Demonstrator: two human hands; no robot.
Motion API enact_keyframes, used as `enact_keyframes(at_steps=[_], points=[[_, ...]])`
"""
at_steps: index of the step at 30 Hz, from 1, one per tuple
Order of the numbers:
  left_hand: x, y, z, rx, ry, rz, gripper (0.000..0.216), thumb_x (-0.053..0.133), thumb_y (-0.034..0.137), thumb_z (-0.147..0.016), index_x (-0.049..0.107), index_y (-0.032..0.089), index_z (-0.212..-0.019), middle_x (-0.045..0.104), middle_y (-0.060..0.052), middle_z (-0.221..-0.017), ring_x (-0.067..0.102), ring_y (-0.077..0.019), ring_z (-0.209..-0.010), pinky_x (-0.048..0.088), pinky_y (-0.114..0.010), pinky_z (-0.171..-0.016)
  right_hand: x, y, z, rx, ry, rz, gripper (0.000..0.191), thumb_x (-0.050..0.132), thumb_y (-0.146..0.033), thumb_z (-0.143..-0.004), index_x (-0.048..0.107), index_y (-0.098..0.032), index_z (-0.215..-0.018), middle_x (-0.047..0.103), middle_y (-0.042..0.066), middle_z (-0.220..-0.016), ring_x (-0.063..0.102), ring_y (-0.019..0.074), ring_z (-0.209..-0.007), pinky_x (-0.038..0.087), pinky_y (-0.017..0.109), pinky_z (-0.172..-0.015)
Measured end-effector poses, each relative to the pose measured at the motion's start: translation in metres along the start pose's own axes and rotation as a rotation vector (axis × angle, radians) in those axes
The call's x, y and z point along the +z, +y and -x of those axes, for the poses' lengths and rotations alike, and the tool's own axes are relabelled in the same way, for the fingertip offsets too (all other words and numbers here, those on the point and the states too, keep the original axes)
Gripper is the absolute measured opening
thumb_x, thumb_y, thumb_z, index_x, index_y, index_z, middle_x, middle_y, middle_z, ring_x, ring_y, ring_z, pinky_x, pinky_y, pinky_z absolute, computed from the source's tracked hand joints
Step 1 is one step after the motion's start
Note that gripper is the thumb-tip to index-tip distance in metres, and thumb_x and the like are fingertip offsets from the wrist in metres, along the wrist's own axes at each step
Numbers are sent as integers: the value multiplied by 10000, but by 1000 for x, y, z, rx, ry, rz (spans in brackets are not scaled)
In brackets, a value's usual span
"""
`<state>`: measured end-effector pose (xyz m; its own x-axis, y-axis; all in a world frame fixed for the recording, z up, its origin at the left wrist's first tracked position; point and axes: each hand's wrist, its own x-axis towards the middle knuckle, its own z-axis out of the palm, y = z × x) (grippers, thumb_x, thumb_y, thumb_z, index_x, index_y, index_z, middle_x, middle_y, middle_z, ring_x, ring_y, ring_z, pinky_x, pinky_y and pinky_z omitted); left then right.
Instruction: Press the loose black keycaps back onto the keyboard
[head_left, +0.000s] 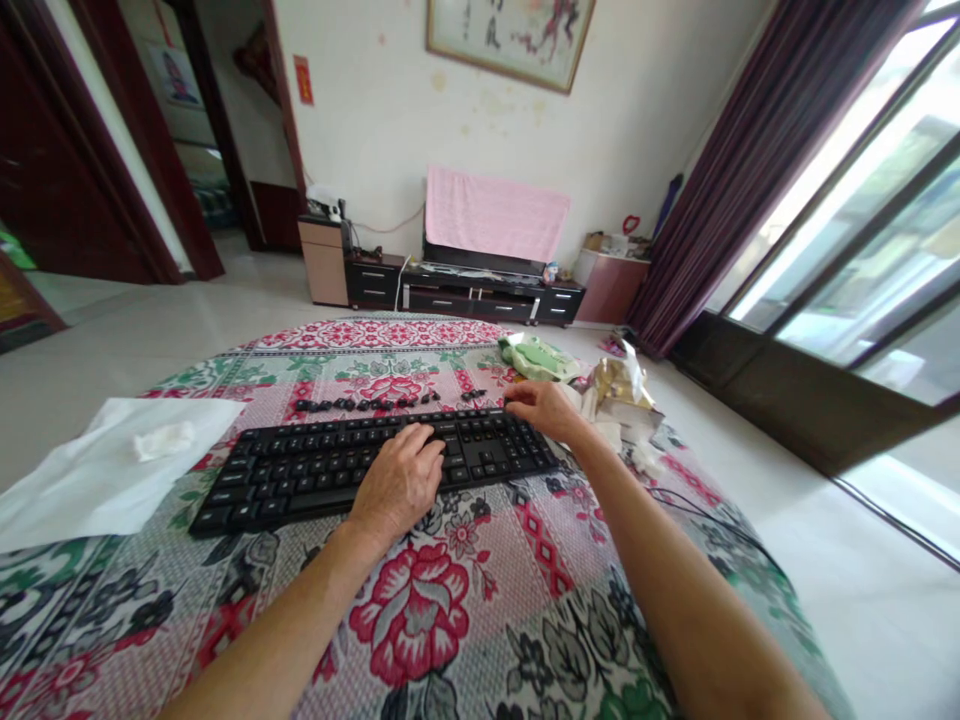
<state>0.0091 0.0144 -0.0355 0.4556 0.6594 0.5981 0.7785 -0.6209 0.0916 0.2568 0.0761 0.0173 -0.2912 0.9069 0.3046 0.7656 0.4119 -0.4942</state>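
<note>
A black keyboard (315, 470) lies on the flowered tablecloth in front of me. My left hand (405, 470) rests palm down across its middle keys, fingers stretched out and holding nothing. At the keyboard's far right corner, my right hand (544, 408) has its thumb and fingers drawn together around a small black piece that looks like a keycap (509, 402); the fingers partly hide it. Behind the keyboard, loose black keycaps (360, 405) lie in a row, with a few more keycaps (474, 394) a little apart to the right.
White paper (82, 480) with a folded tissue (163, 441) lies at the left. Beyond my right hand are a green cloth-like item (538, 356) and a gold package (621, 385) amid crumpled paper. A black cable (705, 510) trails off right. A low cabinet (472, 300) stands by the wall.
</note>
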Motion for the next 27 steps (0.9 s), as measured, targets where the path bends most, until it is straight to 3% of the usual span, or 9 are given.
enact_keyframes(at_steps=[10,27], points=[[2,-1,0,14,-1,-24,296,379,236,-815,571,133,-1017,529,-117,-1101,440,-226,-1065,399,-409,-887,2,-6,16,-81,-102,103,179,525,-171,-665,642,-164,-800,595,10,-672,517,118,-611,393,237,-589],[1,-1,0,27,19,-20,285,385,231,-811,571,139,-1006,533,-111,-1084,451,-226,-1050,410,-413,-871,3,-3,14,-229,-227,234,257,484,-166,-713,673,-207,-882,642,27,-766,541,136,-711,387,250,-658]])
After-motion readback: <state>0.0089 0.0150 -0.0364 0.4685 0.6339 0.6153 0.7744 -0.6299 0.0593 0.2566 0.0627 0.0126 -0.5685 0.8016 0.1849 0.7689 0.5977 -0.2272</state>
